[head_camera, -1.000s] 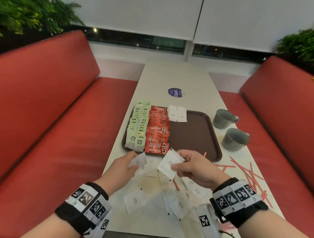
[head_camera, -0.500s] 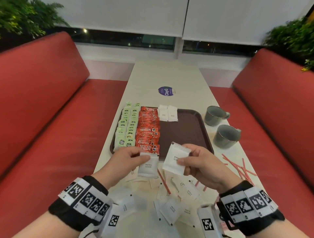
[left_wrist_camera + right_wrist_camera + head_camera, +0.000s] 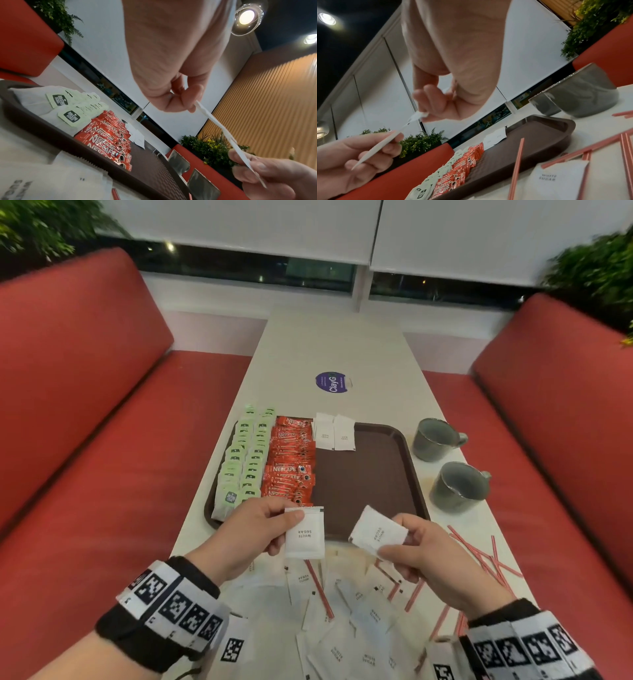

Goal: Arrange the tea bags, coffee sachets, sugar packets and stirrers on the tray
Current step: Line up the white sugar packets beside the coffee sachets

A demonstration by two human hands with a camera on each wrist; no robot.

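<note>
A brown tray [image 3: 370, 484] lies on the white table. It holds two rows of green tea bags [image 3: 245, 463], a row of red coffee sachets [image 3: 291, 463] and two white sugar packets [image 3: 334, 431] at its far edge. My left hand [image 3: 286, 530] pinches a white sugar packet [image 3: 305, 534] over the tray's near edge. My right hand [image 3: 397, 537] pinches a second sugar packet [image 3: 378, 530] beside it. In the left wrist view the left packet [image 3: 214, 121] shows edge-on. Loose sugar packets [image 3: 349, 628] and red stirrers [image 3: 479, 553] lie on the table below my hands.
Two grey mugs [image 3: 433, 438] [image 3: 457, 486] stand right of the tray. A round purple sticker [image 3: 331, 382] marks the table beyond it. Red bench seats run along both sides. The tray's right half is bare.
My left hand has lifted a sugar packet from the pile. Both hands have risen toward the tray's near edge, each holding its packet, now side by side.
</note>
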